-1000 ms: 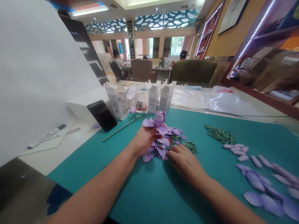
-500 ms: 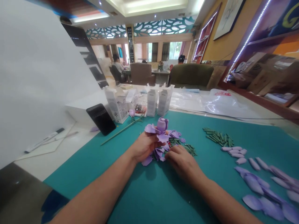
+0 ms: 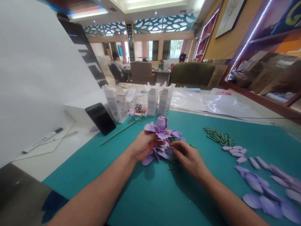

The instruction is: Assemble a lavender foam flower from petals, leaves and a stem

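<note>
Bare teal mat (image 3: 145,194) near edge: free passage. Right blocked by lilac foam petals (image 3: 258,185), green stem bits (image 3: 219,136); behind, white cartons (image 3: 152,100).

On the mat (image 3: 150,201), we see the petal pile (image 3: 162,150) centrally, stem pieces (image 3: 218,136) to its right, 3 boxes (image 3: 152,100) behind, a phone (image 3: 100,118) left.

left hand (image 3: 143,145): bare, no sleeve | right hand (image 3: 189,158): bare, no sleeve

Bright workroom behind the desk
Armchairs (image 3: 191,72) face far windows (image 3: 174,49); a leaf-pattern screen (image 3: 160,24) spans the ceiling; yellow wall (image 3: 225,39) at right.
</note>
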`<state>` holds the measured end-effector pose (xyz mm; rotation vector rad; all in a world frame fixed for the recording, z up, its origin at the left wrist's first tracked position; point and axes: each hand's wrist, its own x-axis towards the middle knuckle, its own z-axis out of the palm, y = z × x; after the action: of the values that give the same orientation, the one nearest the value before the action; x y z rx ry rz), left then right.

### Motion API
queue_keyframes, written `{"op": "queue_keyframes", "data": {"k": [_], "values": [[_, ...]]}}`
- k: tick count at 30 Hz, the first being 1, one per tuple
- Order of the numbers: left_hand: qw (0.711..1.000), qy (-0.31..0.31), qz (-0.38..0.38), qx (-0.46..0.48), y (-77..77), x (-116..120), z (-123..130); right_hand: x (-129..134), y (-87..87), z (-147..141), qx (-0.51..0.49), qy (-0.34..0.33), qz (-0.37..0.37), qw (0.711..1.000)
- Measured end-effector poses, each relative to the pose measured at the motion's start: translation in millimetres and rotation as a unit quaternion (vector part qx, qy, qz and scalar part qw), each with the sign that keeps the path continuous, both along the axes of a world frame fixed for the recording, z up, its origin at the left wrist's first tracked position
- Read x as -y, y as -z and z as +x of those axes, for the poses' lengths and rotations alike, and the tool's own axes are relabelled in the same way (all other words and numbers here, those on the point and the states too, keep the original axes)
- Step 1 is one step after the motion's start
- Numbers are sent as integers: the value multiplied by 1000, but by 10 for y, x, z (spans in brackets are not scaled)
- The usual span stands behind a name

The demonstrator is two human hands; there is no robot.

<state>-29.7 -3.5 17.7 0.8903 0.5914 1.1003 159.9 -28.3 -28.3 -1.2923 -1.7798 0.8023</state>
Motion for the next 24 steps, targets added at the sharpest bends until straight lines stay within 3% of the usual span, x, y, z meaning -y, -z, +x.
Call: {"op": "queue_keyframes", "data": {"k": [6, 13, 18, 21, 24], "values": [[1000, -17, -4, -7, -4, -9, -8, 18, -27, -21, -27, 27, -5, 999], [1000, -23, 0, -7, -8, -18, -4, 68, -80, -43, 26, -35, -18, 999], [1000, -26, -1, -15, -11, -25, -12, -114, -119, 205, -18, 96, 19, 995], [1000, -22, 2, -19, -12, -28, -18, -266, -121, 456, -30, 200, -32, 979], [1000, -20, 3, -23, -9, -30, -21, -376, -76, 683, 43, 255, -62, 964]]}}
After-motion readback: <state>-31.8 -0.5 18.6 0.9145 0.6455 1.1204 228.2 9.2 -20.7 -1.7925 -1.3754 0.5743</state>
